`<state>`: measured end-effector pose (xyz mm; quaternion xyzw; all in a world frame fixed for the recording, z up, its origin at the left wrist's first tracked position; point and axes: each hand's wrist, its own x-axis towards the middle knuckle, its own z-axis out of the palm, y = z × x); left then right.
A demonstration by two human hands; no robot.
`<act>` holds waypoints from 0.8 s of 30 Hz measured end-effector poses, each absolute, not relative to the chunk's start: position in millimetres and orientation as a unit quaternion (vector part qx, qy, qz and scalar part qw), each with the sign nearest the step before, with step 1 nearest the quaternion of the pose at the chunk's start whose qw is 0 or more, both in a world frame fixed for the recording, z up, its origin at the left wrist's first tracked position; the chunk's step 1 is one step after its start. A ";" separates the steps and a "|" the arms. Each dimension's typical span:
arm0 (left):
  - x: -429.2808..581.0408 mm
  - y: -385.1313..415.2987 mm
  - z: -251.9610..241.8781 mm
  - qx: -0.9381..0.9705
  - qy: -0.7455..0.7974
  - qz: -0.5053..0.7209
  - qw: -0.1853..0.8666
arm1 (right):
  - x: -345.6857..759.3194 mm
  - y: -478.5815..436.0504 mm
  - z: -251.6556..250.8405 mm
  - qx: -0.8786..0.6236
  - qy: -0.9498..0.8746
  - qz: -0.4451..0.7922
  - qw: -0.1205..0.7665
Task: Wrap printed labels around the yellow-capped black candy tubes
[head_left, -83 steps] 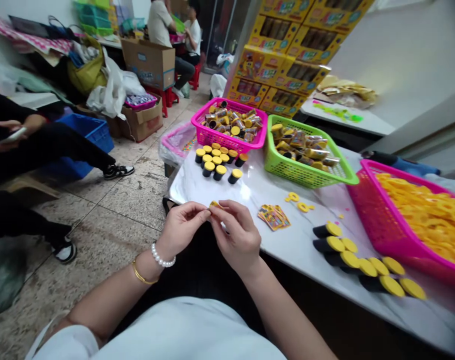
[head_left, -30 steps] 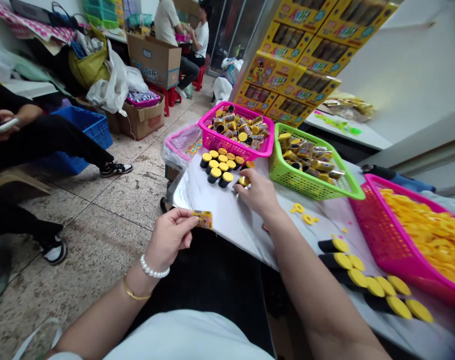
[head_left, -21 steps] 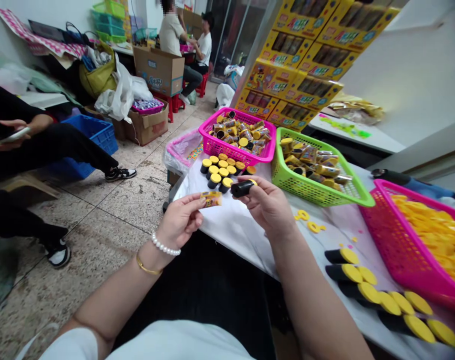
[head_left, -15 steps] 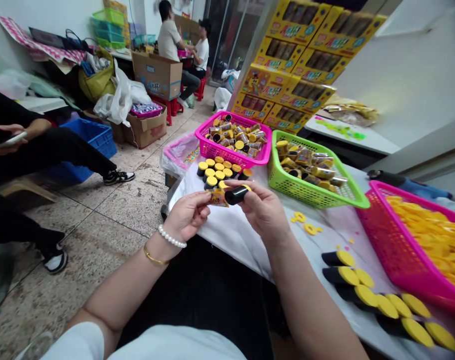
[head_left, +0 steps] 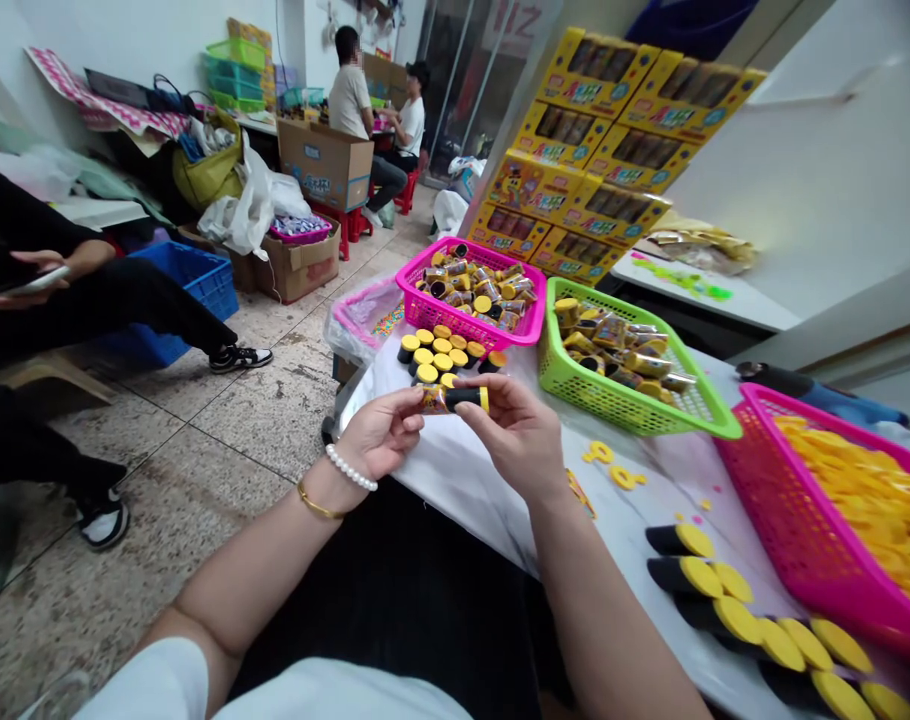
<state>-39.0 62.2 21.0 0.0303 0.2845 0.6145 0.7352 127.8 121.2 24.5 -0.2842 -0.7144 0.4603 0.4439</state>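
Note:
Both my hands meet over the near edge of the white table (head_left: 500, 500). My right hand (head_left: 516, 435) pinches a small black tube with a yellow cap (head_left: 466, 398), held sideways. My left hand (head_left: 384, 432) presses a yellow printed sticker (head_left: 431, 399) against the tube's left end. Just behind them stands a cluster of upright black tubes with yellow caps (head_left: 436, 352). Behind that, a pink basket (head_left: 470, 295) holds stickered tubes.
A green basket (head_left: 627, 355) of stickered tubes and a pink basket of yellow caps (head_left: 837, 500) sit to the right. Capped black tubes (head_left: 732, 600) lie along the table's front right. Yellow display boxes (head_left: 590, 150) are stacked behind. A seated person holds a phone (head_left: 39, 282) at left; two people sit far back.
My right hand reached to the tube cluster, took one black tube and brought it back. My left hand carried the sticker to it. Sticker and tube now touch.

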 end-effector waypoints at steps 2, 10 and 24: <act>-39.2 62.2 20.5 0.027 0.282 0.605 0.744 | 129.5 121.3 26.6 -0.280 -0.716 0.457 0.446; -34.9 59.5 19.0 0.007 0.279 0.618 0.735 | 129.2 123.8 21.6 -0.298 -0.729 0.438 0.433; -33.9 56.6 21.9 0.070 0.305 0.650 0.693 | 128.7 117.5 21.4 -0.278 -0.755 0.429 0.411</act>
